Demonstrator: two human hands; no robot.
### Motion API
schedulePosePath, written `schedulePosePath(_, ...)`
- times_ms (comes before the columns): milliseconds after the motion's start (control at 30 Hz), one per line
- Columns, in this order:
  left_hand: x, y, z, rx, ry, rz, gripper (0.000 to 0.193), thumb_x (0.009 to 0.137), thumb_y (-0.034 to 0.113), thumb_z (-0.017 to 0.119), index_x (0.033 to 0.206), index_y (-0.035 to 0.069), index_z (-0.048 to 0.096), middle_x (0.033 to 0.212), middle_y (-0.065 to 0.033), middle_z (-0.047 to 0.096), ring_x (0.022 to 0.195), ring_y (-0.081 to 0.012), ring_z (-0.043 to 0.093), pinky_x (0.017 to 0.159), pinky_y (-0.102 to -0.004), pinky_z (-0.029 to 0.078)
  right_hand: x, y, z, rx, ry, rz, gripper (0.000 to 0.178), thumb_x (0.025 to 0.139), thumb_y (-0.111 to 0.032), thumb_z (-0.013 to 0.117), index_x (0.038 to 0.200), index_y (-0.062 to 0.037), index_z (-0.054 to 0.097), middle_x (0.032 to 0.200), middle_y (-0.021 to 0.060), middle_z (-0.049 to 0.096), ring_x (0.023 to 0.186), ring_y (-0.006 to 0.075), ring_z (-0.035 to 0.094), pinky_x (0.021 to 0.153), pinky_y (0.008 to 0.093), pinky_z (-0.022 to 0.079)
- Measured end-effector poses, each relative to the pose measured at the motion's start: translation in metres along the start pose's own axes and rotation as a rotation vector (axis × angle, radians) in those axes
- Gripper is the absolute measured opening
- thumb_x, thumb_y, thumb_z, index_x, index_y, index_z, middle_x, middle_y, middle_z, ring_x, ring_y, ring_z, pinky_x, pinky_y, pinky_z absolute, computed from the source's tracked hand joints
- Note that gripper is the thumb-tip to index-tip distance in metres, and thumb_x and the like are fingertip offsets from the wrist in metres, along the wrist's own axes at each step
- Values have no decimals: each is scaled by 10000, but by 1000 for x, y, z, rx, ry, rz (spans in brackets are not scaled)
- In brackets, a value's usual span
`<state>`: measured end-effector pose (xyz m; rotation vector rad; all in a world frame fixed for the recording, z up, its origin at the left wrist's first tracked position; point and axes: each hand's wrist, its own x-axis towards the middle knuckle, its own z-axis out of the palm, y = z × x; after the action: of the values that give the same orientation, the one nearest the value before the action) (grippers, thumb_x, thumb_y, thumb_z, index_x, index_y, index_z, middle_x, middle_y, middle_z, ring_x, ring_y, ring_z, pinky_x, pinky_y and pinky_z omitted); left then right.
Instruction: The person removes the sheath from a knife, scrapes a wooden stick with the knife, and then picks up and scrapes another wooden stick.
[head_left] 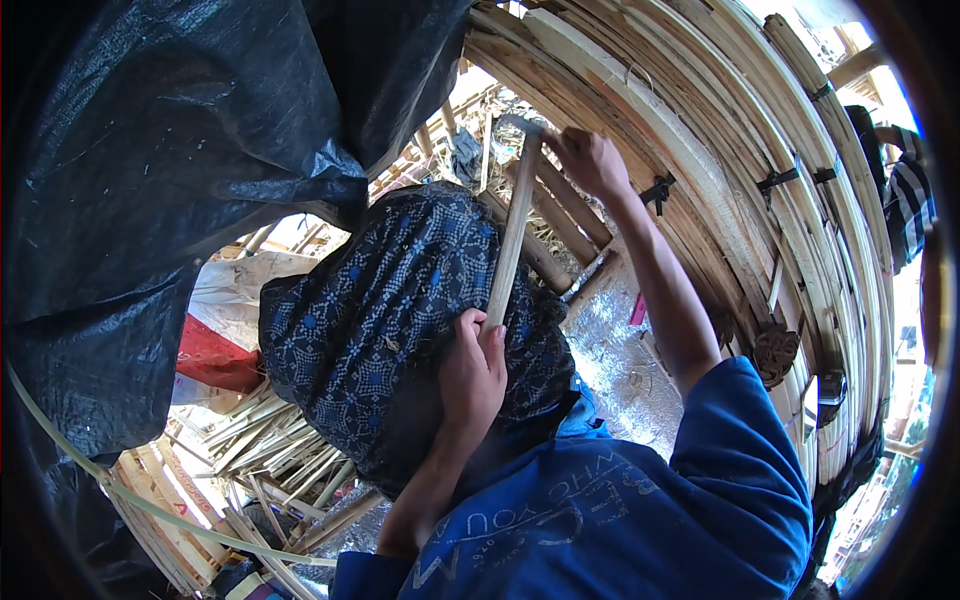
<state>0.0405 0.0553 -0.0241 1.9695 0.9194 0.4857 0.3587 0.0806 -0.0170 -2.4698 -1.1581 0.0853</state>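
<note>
A long, flat pale wooden stick (512, 235) slants up and away over my lap, which is covered by a dark blue patterned cloth (390, 290). My left hand (473, 382) is closed round its near end, thumb along the wood. At the far end my right hand (592, 163) is closed, its fingers against the stick's tip. A short grey curved piece, like metal (520, 124), juts left there. Whether it is fixed to the stick or gripped in my right hand, I cannot tell.
Tall stacks of tied wooden slats (690, 110) curve along the right. A black plastic sheet (160, 150) hangs at the left. Thin split strips (265, 440) lie in a heap at lower left, near a red and white sack (215, 355). A pale green strip (150, 503) crosses the lower left.
</note>
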Motion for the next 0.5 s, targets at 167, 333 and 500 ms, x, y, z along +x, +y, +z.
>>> schedulePosePath(167,0,-1,-2,-7,34,22,232,954,159,550,1101,12,447,831,-174,599,714,-331,632,616,-399,477,29,-10,-12,-7,-189,106,558,906,-587,452,847,-87,693,819,177,681,827,359,657,746,454,508)
schedulePosePath(333,1,-1,-1,-10,4,-9,228,955,156,548,1100,13,446,823,-177,595,711,-330,629,621,-396,475,32,-2,-3,34,-164,32,574,908,-583,447,809,-71,689,820,184,672,826,362,647,748,445,505)
schedulePosePath(500,2,-4,-2,-40,-5,-36,244,953,210,545,1102,38,459,823,-202,612,714,-366,630,609,-426,475,26,1,10,53,-154,-25,631,911,-578,440,715,-13,641,724,204,626,732,369,625,727,456,493)
